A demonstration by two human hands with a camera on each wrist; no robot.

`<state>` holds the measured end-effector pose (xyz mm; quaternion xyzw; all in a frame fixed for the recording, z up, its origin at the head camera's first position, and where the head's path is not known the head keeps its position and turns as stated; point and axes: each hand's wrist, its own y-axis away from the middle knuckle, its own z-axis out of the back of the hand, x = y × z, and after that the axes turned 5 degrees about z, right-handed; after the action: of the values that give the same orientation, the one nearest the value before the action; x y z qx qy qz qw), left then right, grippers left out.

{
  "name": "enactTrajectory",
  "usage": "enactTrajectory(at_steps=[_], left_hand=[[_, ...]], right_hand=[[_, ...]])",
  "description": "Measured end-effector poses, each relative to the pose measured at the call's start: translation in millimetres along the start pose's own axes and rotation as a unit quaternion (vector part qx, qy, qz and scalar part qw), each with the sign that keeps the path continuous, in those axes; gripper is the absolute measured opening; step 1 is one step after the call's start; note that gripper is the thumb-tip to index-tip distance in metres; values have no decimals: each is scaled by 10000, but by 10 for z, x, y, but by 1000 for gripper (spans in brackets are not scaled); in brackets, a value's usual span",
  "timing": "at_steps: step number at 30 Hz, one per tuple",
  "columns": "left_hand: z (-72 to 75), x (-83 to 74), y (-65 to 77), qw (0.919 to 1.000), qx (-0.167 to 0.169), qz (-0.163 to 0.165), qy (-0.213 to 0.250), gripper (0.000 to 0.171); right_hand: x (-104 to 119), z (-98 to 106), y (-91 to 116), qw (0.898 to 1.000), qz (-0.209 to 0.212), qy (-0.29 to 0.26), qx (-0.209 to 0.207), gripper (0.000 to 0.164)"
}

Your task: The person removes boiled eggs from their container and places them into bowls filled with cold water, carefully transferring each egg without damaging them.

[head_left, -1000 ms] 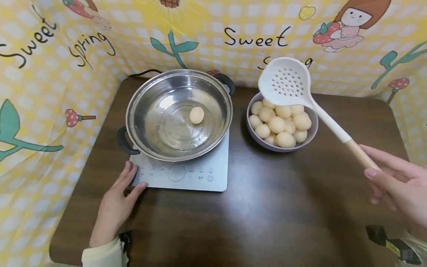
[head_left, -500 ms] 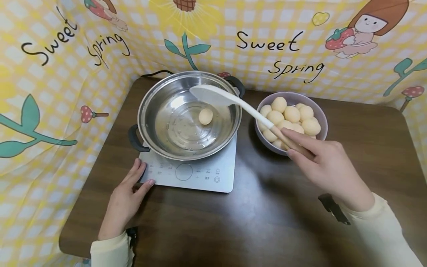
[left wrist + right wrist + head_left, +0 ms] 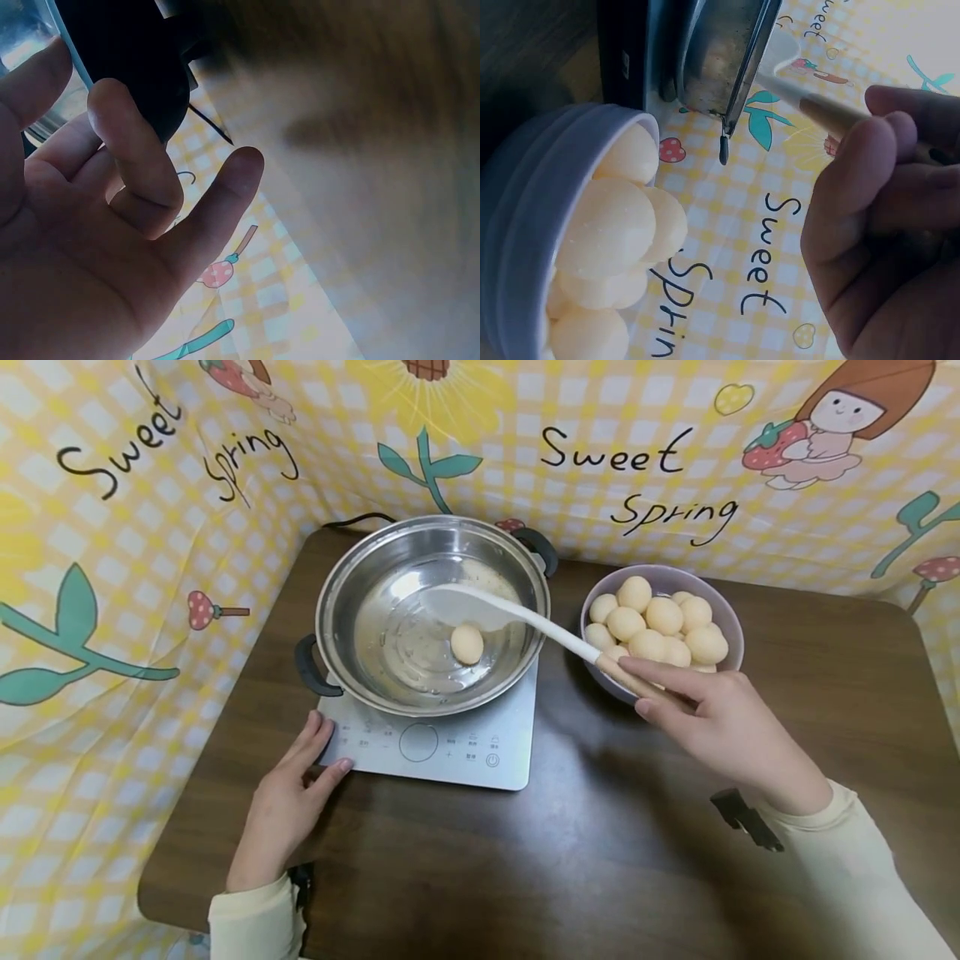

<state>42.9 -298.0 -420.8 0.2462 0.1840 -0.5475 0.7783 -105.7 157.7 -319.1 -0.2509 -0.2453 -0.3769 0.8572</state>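
Note:
My right hand grips the wooden handle of a white slotted skimmer. The skimmer's head dips into a steel pot, close behind a single pale egg-like ball in the clear liquid; whether they touch I cannot tell. Thumb and fingers curl round the handle in the right wrist view. At the front left corner of a silver induction cooker, under the pot, my left hand rests with its fingers fairly straight and spread, touching the edge.
A lilac bowl heaped with several pale balls stands right of the pot, under my right forearm's reach. Black pot handles stick out at two sides. A patterned cloth hangs behind the brown table.
My right hand has swung leftward from the table's right side, bringing the skimmer from above the bowl down into the pot. The left hand has stayed at the cooker. The view has shifted slightly.

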Motion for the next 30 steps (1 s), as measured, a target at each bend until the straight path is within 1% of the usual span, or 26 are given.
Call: enactTrajectory(at_steps=[4, 8, 10, 12, 15, 17, 19, 21, 23, 26, 27, 28, 30], left_hand=[[-1, 1, 6, 10000, 11, 0, -10, 67], [0, -1, 7, 10000, 11, 5, -3, 67], [0, -3, 2, 10000, 16, 6, 5, 67], [0, -5, -4, 10000, 24, 16, 0, 68], [2, -7, -9, 10000, 41, 41, -2, 68], [3, -8, -9, 10000, 39, 51, -10, 68], [4, -13, -6, 10000, 47, 64, -13, 68], [4, -19, -6, 10000, 44, 63, -15, 68], [-4, -24, -6, 10000, 56, 52, -6, 68], [-7, -29, -8, 10000, 54, 38, -11, 68], [-6, -31, -9, 10000, 44, 36, -13, 68], [-7, -32, -8, 10000, 40, 33, -19, 68], [-7, -34, -10, 10000, 48, 43, -23, 68]], right_hand=[[-4, 37, 41, 9971, -358, -506, 433, 41], [3, 89, 57, 9897, -665, -959, 823, 39], [11, 118, 55, 9828, -837, -1304, 1008, 38], [22, 143, 47, 9734, -1040, -1668, 1179, 36], [41, 166, 20, 9602, -1195, -2116, 1376, 35], [54, 176, -1, 9531, -1205, -2331, 1505, 34], [70, 181, -22, 9490, -1133, -2455, 1621, 34], [88, 181, -41, 9381, -1204, -2739, 1744, 33], [107, 178, -56, 9234, -1402, -3047, 1865, 32], [130, 160, -85, 8948, -1842, -3540, 2001, 33], [134, 155, -96, 8891, -1940, -3601, 2053, 34], [135, 150, -107, 8862, -1991, -3616, 2103, 35], [126, 141, -127, 8850, -1962, -3609, 2192, 36]])
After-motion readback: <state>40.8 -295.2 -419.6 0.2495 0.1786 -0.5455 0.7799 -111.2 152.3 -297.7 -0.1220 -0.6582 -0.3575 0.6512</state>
